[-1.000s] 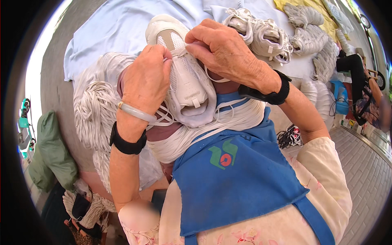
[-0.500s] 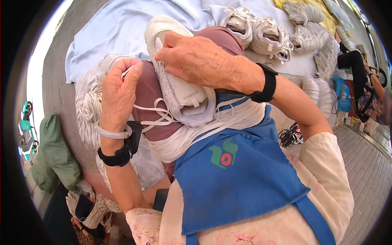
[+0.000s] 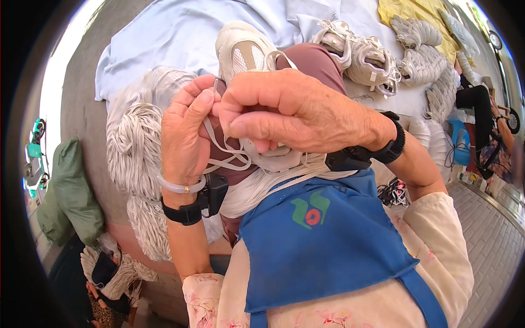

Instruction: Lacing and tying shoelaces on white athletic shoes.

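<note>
A white sneaker (image 3: pixel 246 46) with mesh panels lies on my lap, toe pointing away, its middle hidden behind my right hand. My left hand (image 3: pixel 188 128) is closed in a pinch on a thin shoelace end at the fingertips. Close against those fingertips, my right hand (image 3: pixel 295 109) is curled shut above the shoe. A loop of white shoelace (image 3: pixel 284 59) rises from the shoe's eyelets and passes behind this hand, which appears to grip it; the exact hold is hidden. More lace (image 3: pixel 232 161) hangs loose beside the shoe's heel.
A bundle of white laces (image 3: pixel 139 136) hangs left of my knee; more laces (image 3: pixel 246 191) lie across my lap over a blue apron (image 3: pixel 328 246). Laced sneakers (image 3: pixel 372 63) and lace bundles (image 3: pixel 418 63) sit on cloth at far right. Green sacks (image 3: pixel 76 191) stand left. Other people are at both edges.
My right hand has come back from the shoe's eyelets toward me, and a lace loop now stands out there. My left hand has moved right, so both hands' fingertips meet.
</note>
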A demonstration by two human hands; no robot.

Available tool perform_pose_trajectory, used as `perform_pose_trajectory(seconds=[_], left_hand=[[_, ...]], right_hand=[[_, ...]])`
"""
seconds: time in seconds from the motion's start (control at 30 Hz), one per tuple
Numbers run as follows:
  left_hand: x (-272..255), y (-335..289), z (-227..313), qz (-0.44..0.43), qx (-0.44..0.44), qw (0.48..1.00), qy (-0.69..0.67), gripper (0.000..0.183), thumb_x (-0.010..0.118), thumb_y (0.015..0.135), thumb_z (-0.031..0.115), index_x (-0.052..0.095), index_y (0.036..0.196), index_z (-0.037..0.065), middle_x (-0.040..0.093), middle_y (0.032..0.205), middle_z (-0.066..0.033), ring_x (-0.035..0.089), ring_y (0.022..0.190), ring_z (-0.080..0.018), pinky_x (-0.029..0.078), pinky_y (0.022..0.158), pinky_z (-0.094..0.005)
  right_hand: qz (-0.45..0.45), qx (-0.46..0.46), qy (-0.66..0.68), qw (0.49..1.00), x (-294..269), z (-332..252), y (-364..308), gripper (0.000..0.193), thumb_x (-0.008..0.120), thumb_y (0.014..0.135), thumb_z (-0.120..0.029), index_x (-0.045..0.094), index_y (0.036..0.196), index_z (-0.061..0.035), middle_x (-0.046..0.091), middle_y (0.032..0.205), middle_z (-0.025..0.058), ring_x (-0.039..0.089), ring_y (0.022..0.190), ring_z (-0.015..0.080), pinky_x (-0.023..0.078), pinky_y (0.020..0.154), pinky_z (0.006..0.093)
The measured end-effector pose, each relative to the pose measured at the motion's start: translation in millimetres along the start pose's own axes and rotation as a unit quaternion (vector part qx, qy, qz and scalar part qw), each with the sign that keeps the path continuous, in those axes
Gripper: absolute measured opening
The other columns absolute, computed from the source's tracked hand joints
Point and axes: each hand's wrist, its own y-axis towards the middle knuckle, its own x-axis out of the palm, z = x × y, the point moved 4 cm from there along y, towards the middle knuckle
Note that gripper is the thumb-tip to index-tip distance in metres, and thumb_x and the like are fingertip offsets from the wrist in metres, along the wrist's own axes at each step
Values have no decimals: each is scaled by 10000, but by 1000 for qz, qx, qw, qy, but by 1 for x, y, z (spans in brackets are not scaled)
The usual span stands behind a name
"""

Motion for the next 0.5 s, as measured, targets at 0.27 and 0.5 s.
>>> perform_pose_trajectory(seconds=[0.27, 0.5], left_hand=[[13, -10, -13, -47, 0, 999, -24, 198, 582, 954, 101, 549, 1110, -17, 622, 858, -42, 600, 700, -86, 531, 637, -222], [18, -11, -16, -77, 6, 997, 3, 169, 563, 972, 136, 562, 1077, 5, 623, 840, -33, 571, 673, -61, 506, 606, -201]], right_hand=[[112, 219, 209, 946, -1, 43, -8, 120, 570, 924, -72, 601, 983, 28, 620, 799, 24, 607, 677, 68, 515, 599, 207], [113, 207, 194, 952, 1, 44, -11, 150, 601, 940, -103, 648, 1004, 25, 634, 788, 5, 597, 687, 45, 494, 602, 189]])
